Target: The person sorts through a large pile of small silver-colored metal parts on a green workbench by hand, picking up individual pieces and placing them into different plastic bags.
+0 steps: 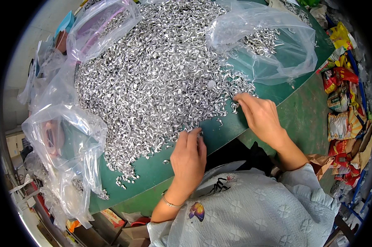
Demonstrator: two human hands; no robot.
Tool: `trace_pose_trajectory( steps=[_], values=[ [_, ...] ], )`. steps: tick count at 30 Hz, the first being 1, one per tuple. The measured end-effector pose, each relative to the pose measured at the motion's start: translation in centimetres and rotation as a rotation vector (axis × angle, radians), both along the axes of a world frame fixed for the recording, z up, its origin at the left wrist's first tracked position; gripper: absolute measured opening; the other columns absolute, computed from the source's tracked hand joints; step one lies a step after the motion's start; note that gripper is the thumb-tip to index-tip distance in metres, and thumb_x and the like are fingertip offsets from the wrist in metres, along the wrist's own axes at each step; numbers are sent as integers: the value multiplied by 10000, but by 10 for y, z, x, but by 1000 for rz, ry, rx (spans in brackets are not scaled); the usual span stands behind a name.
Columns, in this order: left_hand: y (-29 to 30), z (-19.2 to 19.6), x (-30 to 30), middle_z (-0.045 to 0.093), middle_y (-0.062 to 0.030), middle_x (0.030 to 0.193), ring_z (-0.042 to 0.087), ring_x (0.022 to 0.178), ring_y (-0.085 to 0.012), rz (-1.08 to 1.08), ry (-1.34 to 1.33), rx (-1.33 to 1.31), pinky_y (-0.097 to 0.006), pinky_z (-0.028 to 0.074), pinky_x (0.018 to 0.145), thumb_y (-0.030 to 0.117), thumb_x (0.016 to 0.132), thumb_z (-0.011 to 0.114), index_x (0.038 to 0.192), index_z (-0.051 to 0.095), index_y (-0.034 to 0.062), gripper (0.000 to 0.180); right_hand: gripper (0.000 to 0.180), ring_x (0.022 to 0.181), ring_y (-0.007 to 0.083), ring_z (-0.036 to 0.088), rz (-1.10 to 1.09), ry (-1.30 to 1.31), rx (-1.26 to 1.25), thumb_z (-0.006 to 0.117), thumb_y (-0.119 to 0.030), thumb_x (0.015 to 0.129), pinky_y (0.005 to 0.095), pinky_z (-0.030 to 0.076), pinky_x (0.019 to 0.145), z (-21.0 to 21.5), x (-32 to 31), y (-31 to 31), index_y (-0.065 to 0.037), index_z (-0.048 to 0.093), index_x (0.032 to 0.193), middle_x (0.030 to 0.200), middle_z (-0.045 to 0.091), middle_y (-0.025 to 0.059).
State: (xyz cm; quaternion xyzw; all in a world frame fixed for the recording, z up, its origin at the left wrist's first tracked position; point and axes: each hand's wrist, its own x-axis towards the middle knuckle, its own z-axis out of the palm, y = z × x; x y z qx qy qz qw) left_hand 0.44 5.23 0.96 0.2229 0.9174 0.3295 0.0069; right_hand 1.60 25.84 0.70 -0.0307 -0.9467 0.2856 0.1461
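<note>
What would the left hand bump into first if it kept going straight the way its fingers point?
Most likely the heap of small silvery metal hooks: the left hand points up the green table, fingertips already at the heap's near edge.

Both hands' fingers at near edge of silver metal hook pile (153, 78) on green table (301, 115).

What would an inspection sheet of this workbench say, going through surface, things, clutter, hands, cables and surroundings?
Surface: round green table, mostly covered.
Job's things: big heap of small silvery metal hooks, spread to the near edge.
Clutter: clear plastic bags, one at left, one at upper right with some hooks inside.
Hands: left hand fingers down at the heap's near edge; right hand fingertips in the hooks; what they pinch cannot be told.
Cables: nothing seen.
Surroundings: colourful snack packets at right; cardboard boxes below the table.
</note>
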Motion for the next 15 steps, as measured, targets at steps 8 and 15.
trace_pose_trajectory(
  steps=[8, 15],
  values=[
    [29, -6, -14, 501, -111, 744, 525, 588, -285, -125, 76, 35, -369, 412, 515, 79, 777, 653, 977, 591, 36, 214, 153, 600, 312, 587, 20, -79, 141, 630, -145, 795, 388, 420, 487, -11, -21, -8, -85, 576, 925, 723, 629, 102],
    [28, -7, -24, 505, -109, 748, 532, 584, -287, -101, 100, 13, -367, 418, 514, 87, 781, 650, 967, 591, 41, 201, 152, 580, 296, 583, 48, -38, 167, 651, -141, 770, 383, 416, 479, -13, -25, -8, -87, 585, 896, 689, 617, 93]
  ],
)
